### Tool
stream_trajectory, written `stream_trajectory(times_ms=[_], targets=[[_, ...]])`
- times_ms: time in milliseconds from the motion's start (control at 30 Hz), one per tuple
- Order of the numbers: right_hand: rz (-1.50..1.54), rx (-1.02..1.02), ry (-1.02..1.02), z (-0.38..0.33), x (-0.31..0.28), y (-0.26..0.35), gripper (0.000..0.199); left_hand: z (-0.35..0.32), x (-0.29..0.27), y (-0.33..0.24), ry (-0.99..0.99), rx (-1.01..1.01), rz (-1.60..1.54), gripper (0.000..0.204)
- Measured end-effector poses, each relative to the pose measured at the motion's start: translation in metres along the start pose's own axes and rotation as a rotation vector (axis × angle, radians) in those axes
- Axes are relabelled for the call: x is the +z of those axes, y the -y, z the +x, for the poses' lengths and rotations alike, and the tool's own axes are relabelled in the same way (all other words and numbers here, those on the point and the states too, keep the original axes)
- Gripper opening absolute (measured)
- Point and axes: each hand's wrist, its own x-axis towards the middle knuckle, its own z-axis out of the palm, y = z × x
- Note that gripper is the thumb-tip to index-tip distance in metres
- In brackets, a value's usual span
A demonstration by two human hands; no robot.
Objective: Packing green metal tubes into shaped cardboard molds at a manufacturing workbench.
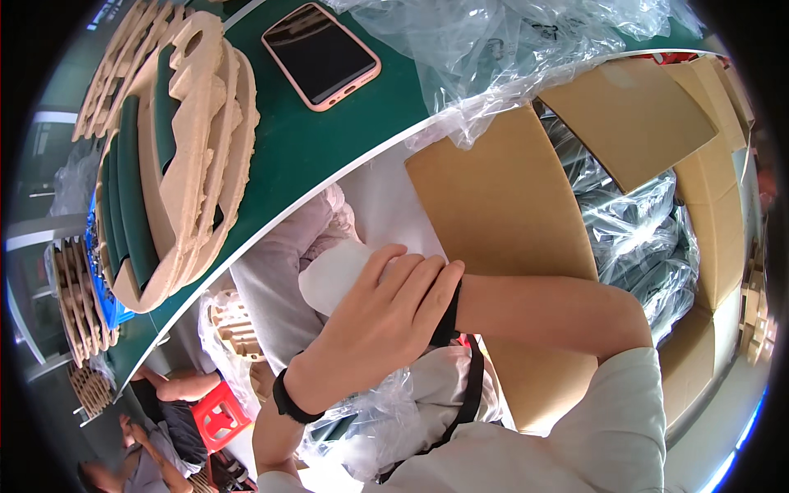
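Note:
My left hand [378, 316] lies across my right wrist, its fingers closed together over the edge of a black wristband [449, 319]. A second black band [289, 401] circles my left wrist. My right forearm [542, 314] comes in from the right; the right hand itself is hidden beneath the left, so its fingers cannot be seen. A smooth, white, rounded piece [331, 276] sticks out past the left hand. Whether the right hand holds or wears it, I cannot make out. Both hands are above my lap, between the table edge and a carton.
A phone [320, 56] lies on the green table [320, 135], near stacked moulded pulp trays [205, 156] holding dark green parts. Clear plastic [493, 49] covers the far edge. The open cardboard box [509, 205] at right contains bagged items [641, 238]. Another person [156, 452] sits lower left beside a red stool [220, 417].

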Motion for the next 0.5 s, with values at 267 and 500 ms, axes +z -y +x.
stream_trajectory(times_ms=[267,500], targets=[[0.259,-0.011,0.128,-0.006,-0.005,-0.001,0.019,-0.001,-0.023,0.003,-0.022,-0.078,-0.284,0.074],[0.432,0.006,0.256,0.050,-0.006,0.005,0.024,-0.060,-0.042,-0.027,-0.685,0.122,-0.247,0.042]])
